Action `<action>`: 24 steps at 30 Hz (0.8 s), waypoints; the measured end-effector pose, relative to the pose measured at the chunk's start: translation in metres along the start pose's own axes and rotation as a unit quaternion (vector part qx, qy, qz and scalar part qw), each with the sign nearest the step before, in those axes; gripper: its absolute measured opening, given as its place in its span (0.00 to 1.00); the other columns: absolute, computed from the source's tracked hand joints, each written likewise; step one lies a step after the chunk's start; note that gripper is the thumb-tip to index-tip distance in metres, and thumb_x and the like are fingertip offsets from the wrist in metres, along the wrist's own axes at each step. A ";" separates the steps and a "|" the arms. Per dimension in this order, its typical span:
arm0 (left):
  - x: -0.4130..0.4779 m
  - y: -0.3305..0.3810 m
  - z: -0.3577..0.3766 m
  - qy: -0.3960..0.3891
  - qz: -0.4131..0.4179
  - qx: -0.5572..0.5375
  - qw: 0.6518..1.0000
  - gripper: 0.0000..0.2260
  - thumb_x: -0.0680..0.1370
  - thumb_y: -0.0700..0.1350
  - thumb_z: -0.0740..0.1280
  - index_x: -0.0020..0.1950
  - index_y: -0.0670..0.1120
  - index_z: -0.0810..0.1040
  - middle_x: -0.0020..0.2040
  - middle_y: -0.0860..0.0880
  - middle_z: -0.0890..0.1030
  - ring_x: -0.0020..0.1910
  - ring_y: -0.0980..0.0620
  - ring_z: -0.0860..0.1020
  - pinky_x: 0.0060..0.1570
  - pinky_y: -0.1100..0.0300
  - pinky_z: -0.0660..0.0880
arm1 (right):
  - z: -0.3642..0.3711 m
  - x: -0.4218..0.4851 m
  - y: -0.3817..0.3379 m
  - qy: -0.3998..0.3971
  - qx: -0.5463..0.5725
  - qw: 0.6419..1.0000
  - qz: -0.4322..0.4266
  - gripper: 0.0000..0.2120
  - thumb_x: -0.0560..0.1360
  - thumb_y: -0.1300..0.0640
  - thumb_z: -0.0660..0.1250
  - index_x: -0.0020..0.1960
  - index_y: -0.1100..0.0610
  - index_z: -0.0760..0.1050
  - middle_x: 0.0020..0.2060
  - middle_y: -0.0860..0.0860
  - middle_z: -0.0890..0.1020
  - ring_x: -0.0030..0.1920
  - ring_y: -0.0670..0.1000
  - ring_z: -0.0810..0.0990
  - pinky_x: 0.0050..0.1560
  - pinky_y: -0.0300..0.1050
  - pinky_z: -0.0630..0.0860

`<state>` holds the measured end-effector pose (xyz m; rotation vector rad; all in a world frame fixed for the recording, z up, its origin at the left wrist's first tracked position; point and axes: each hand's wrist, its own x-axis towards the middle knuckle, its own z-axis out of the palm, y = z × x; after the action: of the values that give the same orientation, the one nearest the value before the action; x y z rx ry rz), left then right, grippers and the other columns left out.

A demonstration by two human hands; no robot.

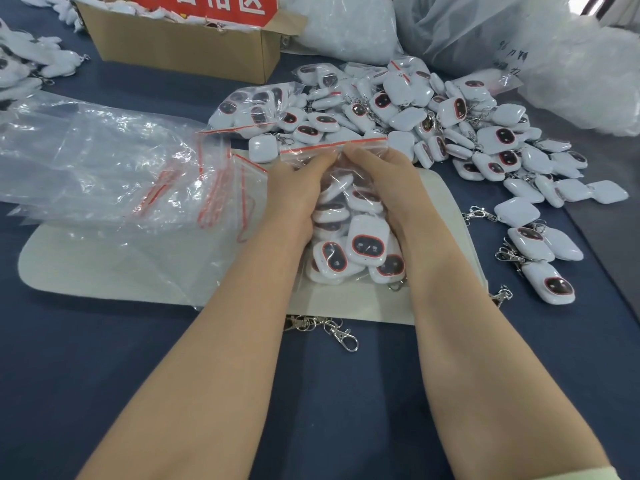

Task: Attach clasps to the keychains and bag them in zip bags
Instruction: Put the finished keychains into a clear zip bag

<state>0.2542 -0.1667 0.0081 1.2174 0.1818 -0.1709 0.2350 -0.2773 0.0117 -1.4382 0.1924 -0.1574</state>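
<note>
Left hand (294, 188) + right hand (388, 181): fingers pinching zip bag (341, 183) mouth | red sign (207, 8): characters cropped

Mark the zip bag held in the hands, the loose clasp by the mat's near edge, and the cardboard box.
zip bag (348, 220), head view, on its clear front, mid-bag.
loose clasp (343, 336), head view, on its metal hook body.
cardboard box (187, 46), head view, on its front wall.
</note>
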 end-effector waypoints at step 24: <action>0.001 0.000 -0.001 -0.006 -0.007 0.047 0.999 0.04 0.75 0.41 0.69 0.40 0.42 0.80 0.39 0.41 0.83 0.33 0.46 0.81 0.28 0.58 0.78 | -0.003 0.003 0.002 0.012 -0.027 1.000 0.007 0.09 0.77 0.58 0.67 0.42 0.62 0.82 0.39 0.60 0.85 0.40 0.57 0.83 0.48 0.52 0.80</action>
<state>0.2551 -0.1656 0.0073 1.3084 0.1735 -0.2008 0.2367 -0.2808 0.0089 -1.4880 0.2281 -0.1589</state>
